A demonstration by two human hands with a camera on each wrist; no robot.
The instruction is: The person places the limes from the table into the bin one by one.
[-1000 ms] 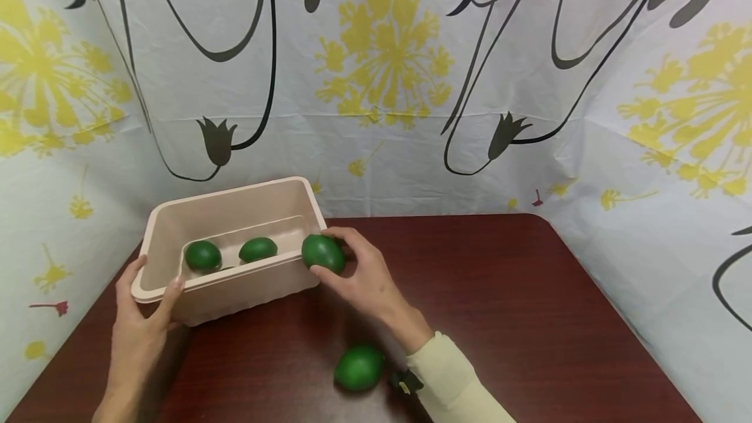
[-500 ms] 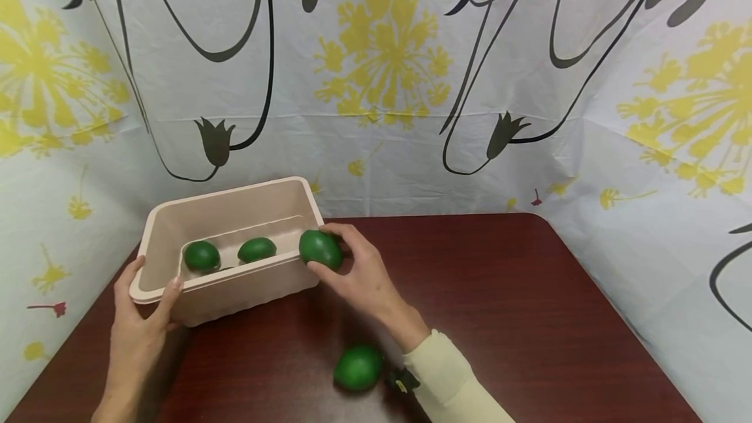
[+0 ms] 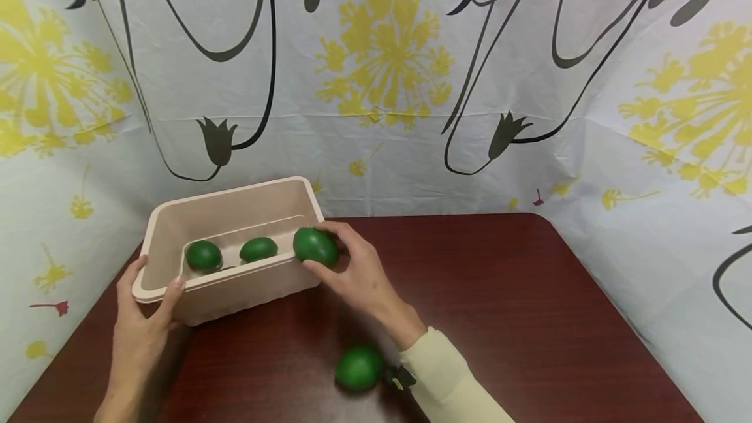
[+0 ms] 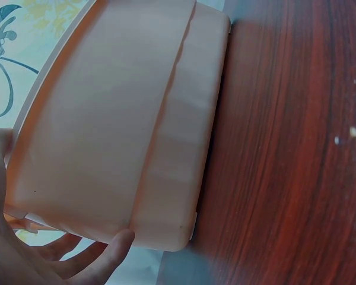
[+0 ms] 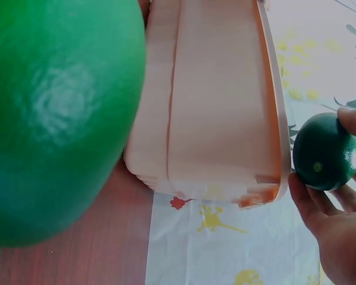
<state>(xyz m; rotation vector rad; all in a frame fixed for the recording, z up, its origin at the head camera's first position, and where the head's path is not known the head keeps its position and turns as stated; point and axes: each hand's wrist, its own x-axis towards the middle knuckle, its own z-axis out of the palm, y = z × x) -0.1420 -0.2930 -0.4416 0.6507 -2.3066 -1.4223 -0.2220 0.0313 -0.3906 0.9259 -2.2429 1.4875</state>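
A beige plastic bin [image 3: 247,296] stands at the left of the table. My left hand [image 3: 140,331] grips its left end, thumb at the front rim; the left wrist view shows the fingers [image 4: 115,249] against the bin's end. Inside lie one green lime [image 3: 203,256] near the left and another lime [image 3: 258,249] near the middle. With thumb and fingers my right hand [image 3: 367,279] holds a third lime [image 3: 315,247] at the bin's right front rim. In the right wrist view this held lime [image 5: 325,151] shows level with the bin's upper edge.
One more lime [image 3: 360,368] lies on the dark red-brown table [image 3: 499,305], beside the right wrist's small black device [image 3: 401,377]. It looms large at the left of the right wrist view. A white patterned cloth [image 3: 399,162] hangs behind and along both sides.
My right hand has carried its lime slightly left and upward, so it now overlaps the bin's rim more. The left hand, the bin and the other limes have stayed in place.
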